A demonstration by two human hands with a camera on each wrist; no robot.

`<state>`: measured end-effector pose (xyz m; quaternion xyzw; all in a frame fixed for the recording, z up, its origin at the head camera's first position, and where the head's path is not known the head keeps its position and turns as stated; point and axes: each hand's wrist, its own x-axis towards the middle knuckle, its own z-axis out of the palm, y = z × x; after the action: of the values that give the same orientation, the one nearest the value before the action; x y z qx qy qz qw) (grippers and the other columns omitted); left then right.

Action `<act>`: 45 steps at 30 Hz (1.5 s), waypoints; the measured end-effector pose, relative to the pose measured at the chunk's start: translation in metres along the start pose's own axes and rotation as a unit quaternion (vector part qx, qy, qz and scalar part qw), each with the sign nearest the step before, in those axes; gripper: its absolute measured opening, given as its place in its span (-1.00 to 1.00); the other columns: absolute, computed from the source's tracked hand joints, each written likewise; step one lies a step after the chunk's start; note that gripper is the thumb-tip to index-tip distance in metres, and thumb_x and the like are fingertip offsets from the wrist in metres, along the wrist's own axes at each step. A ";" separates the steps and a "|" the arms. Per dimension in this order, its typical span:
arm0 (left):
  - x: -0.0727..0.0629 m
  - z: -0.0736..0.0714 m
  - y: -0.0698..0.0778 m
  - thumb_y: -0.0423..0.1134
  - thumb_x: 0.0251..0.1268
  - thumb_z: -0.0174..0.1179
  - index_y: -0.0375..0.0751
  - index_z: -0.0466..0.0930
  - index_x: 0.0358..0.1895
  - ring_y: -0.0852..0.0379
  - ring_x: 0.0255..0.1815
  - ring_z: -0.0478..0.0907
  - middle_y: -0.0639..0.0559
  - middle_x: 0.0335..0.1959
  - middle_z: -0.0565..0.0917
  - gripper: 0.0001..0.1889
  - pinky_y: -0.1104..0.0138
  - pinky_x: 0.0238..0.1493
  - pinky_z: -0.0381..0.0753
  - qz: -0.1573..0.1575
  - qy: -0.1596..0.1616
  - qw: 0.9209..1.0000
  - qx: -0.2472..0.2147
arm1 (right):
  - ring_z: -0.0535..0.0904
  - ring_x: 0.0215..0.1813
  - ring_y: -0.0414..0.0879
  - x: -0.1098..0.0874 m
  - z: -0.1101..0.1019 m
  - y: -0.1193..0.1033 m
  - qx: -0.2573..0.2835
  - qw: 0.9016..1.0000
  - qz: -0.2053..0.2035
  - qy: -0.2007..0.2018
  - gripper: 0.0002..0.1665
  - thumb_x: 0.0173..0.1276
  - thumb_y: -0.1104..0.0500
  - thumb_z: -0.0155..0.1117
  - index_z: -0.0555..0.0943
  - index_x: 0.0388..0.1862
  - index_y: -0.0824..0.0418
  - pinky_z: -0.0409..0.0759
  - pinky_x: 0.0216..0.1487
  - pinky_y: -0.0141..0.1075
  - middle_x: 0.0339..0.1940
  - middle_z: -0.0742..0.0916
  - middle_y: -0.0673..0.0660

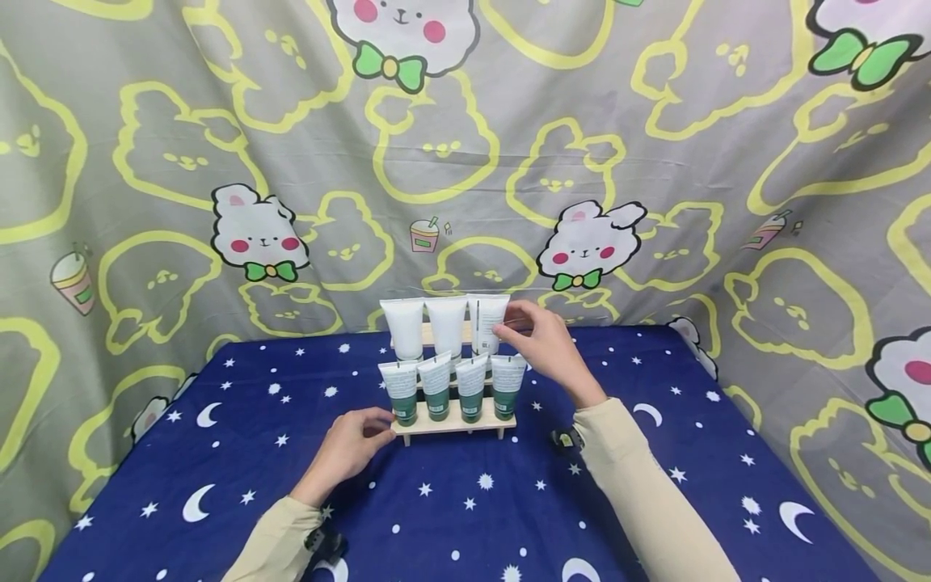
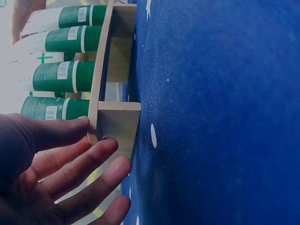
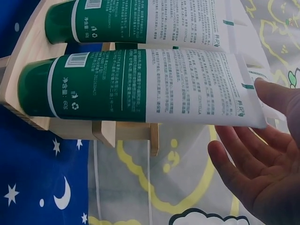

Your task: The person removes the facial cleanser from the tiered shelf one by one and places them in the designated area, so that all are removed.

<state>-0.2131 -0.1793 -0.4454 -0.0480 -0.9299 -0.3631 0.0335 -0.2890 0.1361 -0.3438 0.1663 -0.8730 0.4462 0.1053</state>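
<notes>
A small wooden tiered rack (image 1: 454, 422) stands on the table. Its front shelf bears several upright green-and-white squeeze tubes (image 3: 117, 89), caps down. Behind them, higher up, are three larger white tubes (image 1: 403, 323). My left hand (image 1: 352, 444) pinches the left end of the front shelf; in the left wrist view the thumb lies on the shelf's edge with the index finger opposite. With my right hand (image 1: 541, 335) I hold the rightmost back tube (image 1: 487, 319) by its side, thumb in front and fingers behind. That tube is mostly hidden in the right wrist view.
A dark blue cloth (image 1: 451, 517) with white moons and stars covers the table. Just behind the rack hangs a grey curtain (image 1: 465, 162) with yellow outlines and cartoon rabbits, which also runs along both sides.
</notes>
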 end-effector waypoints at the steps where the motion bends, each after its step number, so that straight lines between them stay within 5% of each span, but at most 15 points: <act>1: 0.001 0.001 0.000 -0.33 0.26 0.40 -0.18 0.77 -0.11 0.03 -0.18 0.76 0.03 -0.30 0.81 -0.84 -0.01 0.05 0.60 0.000 0.001 1.000 -0.001 | 0.71 0.14 0.02 0.001 0.001 0.000 -0.001 1.000 0.001 0.000 -0.55 0.45 -0.03 0.38 0.61 0.20 0.14 0.63 0.13 -0.01 0.09 0.74 0.12; 45: 0.004 0.005 -0.001 -0.29 0.25 0.42 -0.12 0.78 -0.24 0.08 -0.21 0.75 0.06 -0.28 0.81 -0.94 0.05 -0.05 0.61 -0.008 0.028 1.000 -0.003 | 0.74 0.03 0.06 0.005 -0.008 0.000 0.011 1.000 -0.002 0.018 -0.66 0.47 0.11 0.37 0.61 0.13 0.22 0.72 -0.06 -0.13 0.04 0.76 0.19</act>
<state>-0.2173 -0.1763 -0.4493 -0.0307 -0.9279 -0.3673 0.0565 -0.2938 0.1414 -0.3376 0.1616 -0.8655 0.4587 0.1201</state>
